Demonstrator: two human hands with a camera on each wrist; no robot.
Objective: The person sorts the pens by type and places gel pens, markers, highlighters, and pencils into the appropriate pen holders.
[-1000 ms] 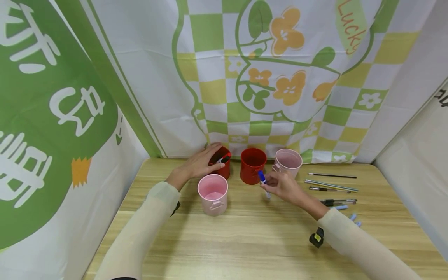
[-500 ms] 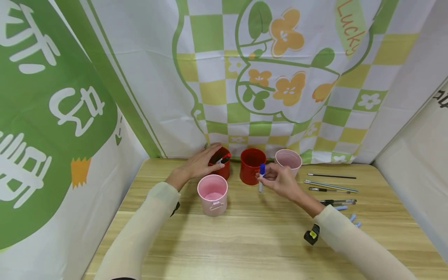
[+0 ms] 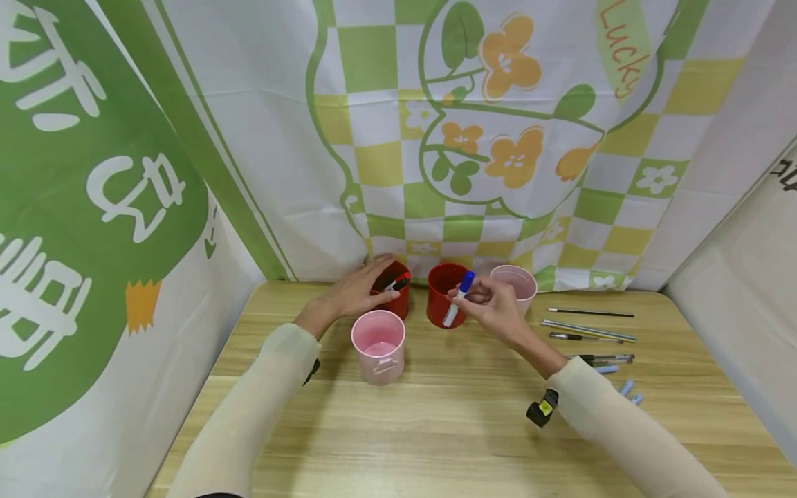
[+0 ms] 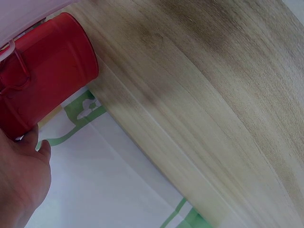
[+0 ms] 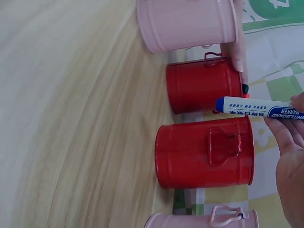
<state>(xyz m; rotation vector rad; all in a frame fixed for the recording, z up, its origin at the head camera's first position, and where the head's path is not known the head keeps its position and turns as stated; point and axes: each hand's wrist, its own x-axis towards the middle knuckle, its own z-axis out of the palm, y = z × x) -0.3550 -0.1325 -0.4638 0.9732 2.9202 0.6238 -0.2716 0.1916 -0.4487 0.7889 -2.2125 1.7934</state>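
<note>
In the head view my left hand (image 3: 353, 290) holds the left red bucket (image 3: 401, 306) at its rim, thumb in front and fingers behind. Capped markers (image 3: 400, 282), one red and one black, stick up inside that bucket. My right hand (image 3: 498, 310) pinches a whiteboard marker (image 3: 457, 304) between thumb and fingers. The marker is tilted, its blue cap at the upper right, and overlaps the front of the middle red bucket (image 3: 435, 310). In the right wrist view the marker's lettered barrel (image 5: 256, 107) shows beside the rim of the middle bucket (image 5: 187, 154).
A pink bucket (image 3: 381, 366) stands in front of the left red one. Another pink bucket (image 3: 527, 294) stands behind my right hand. Pencils (image 3: 588, 330), black pens (image 3: 604, 359) and light blue sticks (image 3: 626, 389) lie at the right. A patterned curtain (image 3: 386, 159) hangs behind.
My right hand has moved left and slightly up with the marker, from beside the middle red bucket to in front of it. The marker has tilted the other way. My left hand has stayed put.
</note>
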